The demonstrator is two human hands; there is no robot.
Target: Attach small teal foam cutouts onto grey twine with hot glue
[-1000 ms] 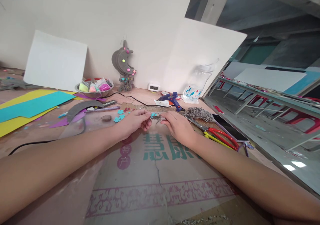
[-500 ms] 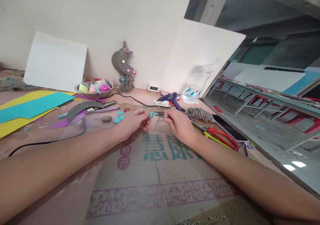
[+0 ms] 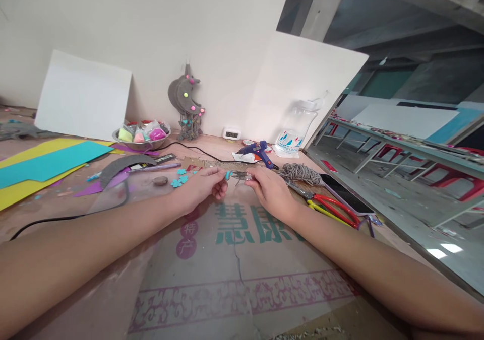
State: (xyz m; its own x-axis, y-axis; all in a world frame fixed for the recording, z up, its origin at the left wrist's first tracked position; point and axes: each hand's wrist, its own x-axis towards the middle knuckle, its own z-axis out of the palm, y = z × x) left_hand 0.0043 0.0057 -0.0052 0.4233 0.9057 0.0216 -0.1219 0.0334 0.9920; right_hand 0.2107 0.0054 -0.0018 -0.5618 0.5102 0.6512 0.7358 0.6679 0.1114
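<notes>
Over the middle of the plastic-covered work surface my two hands meet almost fingertip to fingertip. My left hand (image 3: 207, 184) is closed, pinching a small turquoise foam piece (image 3: 227, 175) at its fingertips. My right hand (image 3: 270, 189) is also closed, its thumb and fingers around the end of a small dark grey item (image 3: 240, 175) that reaches toward the turquoise piece. Its kind is too small to make out. Several turquoise flower-shaped cutouts (image 3: 179, 181) lie left of my left hand, near a brown stone-like lump (image 3: 160, 181).
A blue glue gun (image 3: 259, 152) lies behind my hands. On the right are grey cord (image 3: 302, 174), red-handled scissors (image 3: 336, 209) and a phone (image 3: 347, 194). At the back stand a bowl (image 3: 145, 143), a moon ornament (image 3: 186, 100), a clock (image 3: 232, 134) and a clear jug (image 3: 295, 128).
Both hands stay nearly in place, still holding the turquoise piece and the grey item. The view has shifted very slightly.
</notes>
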